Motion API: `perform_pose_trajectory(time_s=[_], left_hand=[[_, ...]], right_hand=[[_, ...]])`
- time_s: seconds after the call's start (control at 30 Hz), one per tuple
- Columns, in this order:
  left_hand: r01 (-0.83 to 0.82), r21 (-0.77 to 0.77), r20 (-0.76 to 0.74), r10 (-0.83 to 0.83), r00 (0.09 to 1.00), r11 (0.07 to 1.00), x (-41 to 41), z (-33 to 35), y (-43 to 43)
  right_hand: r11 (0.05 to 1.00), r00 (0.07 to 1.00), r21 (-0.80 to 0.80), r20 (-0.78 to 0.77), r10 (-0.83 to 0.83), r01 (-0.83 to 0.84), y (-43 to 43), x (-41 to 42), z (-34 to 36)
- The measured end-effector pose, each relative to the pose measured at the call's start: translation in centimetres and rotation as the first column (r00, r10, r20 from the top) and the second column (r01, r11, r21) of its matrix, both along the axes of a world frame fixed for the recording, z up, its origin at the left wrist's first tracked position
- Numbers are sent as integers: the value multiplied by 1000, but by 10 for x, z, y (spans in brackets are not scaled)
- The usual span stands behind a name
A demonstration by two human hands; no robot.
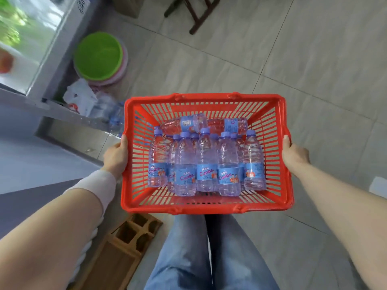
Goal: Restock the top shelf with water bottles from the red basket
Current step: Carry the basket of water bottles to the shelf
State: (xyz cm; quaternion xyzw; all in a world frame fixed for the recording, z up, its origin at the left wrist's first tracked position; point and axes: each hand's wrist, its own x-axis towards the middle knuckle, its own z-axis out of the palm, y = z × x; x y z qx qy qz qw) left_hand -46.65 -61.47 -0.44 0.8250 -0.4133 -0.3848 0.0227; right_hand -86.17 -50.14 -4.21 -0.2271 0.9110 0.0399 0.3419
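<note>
- The water bottles [206, 164] are inside the red basket [205, 208], which is held in the air above the tiled floor [314, 70], just in front of the person's legs.
- I count about nine bottles standing upright with caps up, packed close together in the middle. Two more lie on their sides at the far wall, with their long axis running left to right.
- The bottles are between the two hands, about equally near to each.
- The left hand [116, 158] grips the left short rim with the thumb over the edge, and the right hand [295, 156] grips the right rim the same way.
- Neither hand is free, so I think the basket must be put down, or held by one hand, before a bottle is taken.
- I cannot see the top shelf. One glass-fronted cabinet [31, 49] stands at the left, with one green basin [98, 56] beside it.
</note>
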Motion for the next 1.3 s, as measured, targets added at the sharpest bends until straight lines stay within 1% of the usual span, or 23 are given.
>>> perform_pose_trajectory(time_s=[0.17, 0.33, 0.4, 0.47, 0.53, 0.63, 0.8, 0.9, 1.03, 1.13, 1.3], left_hand=[[-56, 19, -30, 57, 998, 998, -28, 0, -49], [-48, 36, -70, 50, 996, 998, -54, 6, -102], [-89, 21, -74, 91, 993, 996, -69, 2, -136], [-104, 36, -108, 107, 988, 994, -77, 2, -139], [-143, 39, -102, 146, 984, 989, -85, -7, -149], [-272, 33, -104, 274, 956, 962, -98, -16, -166], [-346, 47, -91, 349, 933, 937, -110, -31, -200], [-448, 83, -159, 455, 876, 890, -106, -39, -214], [-521, 137, -247, 538, 806, 843, -98, -42, -234], [-557, 131, -261, 570, 779, 820, -93, -45, -255], [-643, 104, -218, 649, 729, 758, -85, -49, -282]], right_hand=[[999, 999, -3, -26, 36, -36, -62, -32, 7], [999, 998, 4, -36, 50, -50, -126, -62, 18], [998, 998, 21, -35, 58, -57, -169, -81, 16], [997, 998, 34, -30, 64, -63, -174, -87, 14], [996, 997, 43, -20, 76, -75, -195, -96, 12], [992, 992, 31, -11, 125, -125, -241, -109, 6], [958, 957, 35, -47, 286, -284, -325, -125, -4], [936, 935, 46, -56, 351, -349, -373, -126, -6], [906, 904, 21, -62, 424, -423, -431, -118, -7], [888, 887, 14, -59, 459, -459, -472, -109, -8], [844, 844, 25, -26, 536, -536, -539, -90, -23]])
